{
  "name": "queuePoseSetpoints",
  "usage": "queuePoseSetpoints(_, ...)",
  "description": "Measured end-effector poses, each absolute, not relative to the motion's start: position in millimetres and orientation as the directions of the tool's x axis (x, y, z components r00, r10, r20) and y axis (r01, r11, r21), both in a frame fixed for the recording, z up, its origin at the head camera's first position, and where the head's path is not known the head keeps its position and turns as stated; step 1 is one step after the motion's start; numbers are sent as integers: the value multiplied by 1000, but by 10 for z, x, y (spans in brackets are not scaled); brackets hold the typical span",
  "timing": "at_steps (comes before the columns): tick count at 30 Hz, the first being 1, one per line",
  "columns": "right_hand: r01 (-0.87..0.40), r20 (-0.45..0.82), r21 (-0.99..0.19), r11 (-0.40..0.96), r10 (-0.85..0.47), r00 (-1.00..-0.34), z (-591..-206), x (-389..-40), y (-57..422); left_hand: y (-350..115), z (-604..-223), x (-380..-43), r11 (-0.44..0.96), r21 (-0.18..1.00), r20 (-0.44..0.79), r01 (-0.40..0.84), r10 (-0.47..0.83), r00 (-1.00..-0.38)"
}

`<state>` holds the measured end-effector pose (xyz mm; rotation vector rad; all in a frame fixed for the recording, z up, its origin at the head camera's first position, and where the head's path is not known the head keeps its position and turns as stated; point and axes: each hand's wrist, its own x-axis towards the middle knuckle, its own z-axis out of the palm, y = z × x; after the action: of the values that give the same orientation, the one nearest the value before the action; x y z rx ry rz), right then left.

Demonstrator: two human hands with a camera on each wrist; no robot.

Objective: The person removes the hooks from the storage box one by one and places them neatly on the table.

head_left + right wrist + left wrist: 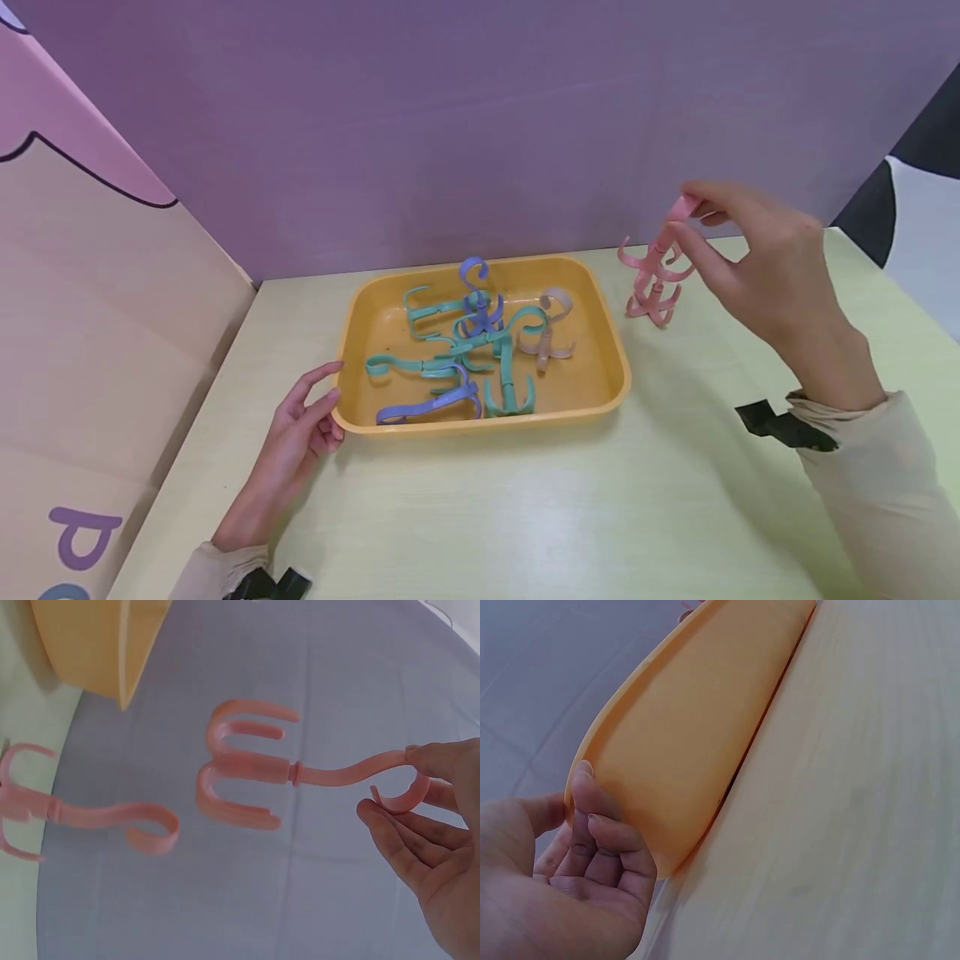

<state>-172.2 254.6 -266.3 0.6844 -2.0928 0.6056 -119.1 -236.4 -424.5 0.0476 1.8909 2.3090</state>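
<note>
My right hand [783, 267] pinches the curled top of a pink multi-prong hook [255, 766], holding it prongs down at the table's back right. A second pink hook [97, 815] stands on the table close by; from the head view the two overlap, with its prongs [652, 310] visible below the held one. At the left end of a yellow tray [487, 427], my left hand [288, 437] grips the rim between thumb and fingers. Inside the tray lie several teal hooks [507, 375], blue-purple hooks [431, 406] and a beige-pink hook [545, 342], some overlapping.
A purple wall panel [450, 133] rises directly behind the pale table [480, 508]. On the left stands a light printed panel [97, 333], and a black-and-white patterned panel [926, 217] is at the right.
</note>
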Motion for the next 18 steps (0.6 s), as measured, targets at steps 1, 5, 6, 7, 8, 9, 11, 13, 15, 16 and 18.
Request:
queuePoseSetpoints(1, -652, 828, -177, 738, -246, -503, -2656, -1721, 2566, -2367, -4245, -1193, -189, 977, -74, -100, 142, -987)
queuePoseSetpoints(5, -622, 842, -199, 757, -192, -504, -2640, -1730, 2650, -2380, -4244, -1202, -187, 978, -67, -94, 145, -987)
queuePoseSetpoints(6, -613, 845, -207, 762, -177, -505, -2637, -1734, 2673, -2384, -4243, -1203, -187, 978, -65, -92, 146, -987)
queuePoseSetpoints(7, -606, 847, -217, 766, -162, -507, -2633, -1737, 2695, -2388, -4242, -1203, -187, 978, -63, -90, 146, -987)
queuePoseSetpoints(8, -597, 849, -227, 769, -145, -509, -2629, -1740, 2717, -2392, -4241, -1204, -187, 978, -61, -88, 147, -987)
queuePoseSetpoints(9, -589, 849, -237, 773, -130, -512, -2624, -1741, 2739, -2397, -4241, -1205, -186, 979, -59, -86, 148, -987)
queuePoseSetpoints(11, -570, 849, -258, 780, -99, -520, -2607, -1736, 2776, -2406, -4240, -1206, -183, 980, -56, -83, 150, -987)
queuePoseSetpoints(13, -555, 848, -280, 783, -69, -525, -2588, -1735, 2808, -2411, -4239, -1208, -182, 980, -53, -80, 149, -987)
queuePoseSetpoints(15, -540, 845, -303, 785, -41, -533, -2572, -1733, 2834, -2416, -4238, -1212, -184, 980, -50, -77, 147, -988)
queuePoseSetpoints(16, -534, 843, -313, 786, -29, -537, -2568, -1736, 2845, -2418, -4238, -1213, -185, 980, -50, -77, 146, -988)
queuePoseSetpoints(18, -522, 837, -329, 787, -13, -547, -2565, -1749, 2868, -2423, -4238, -1213, -187, 979, -50, -76, 141, -989)
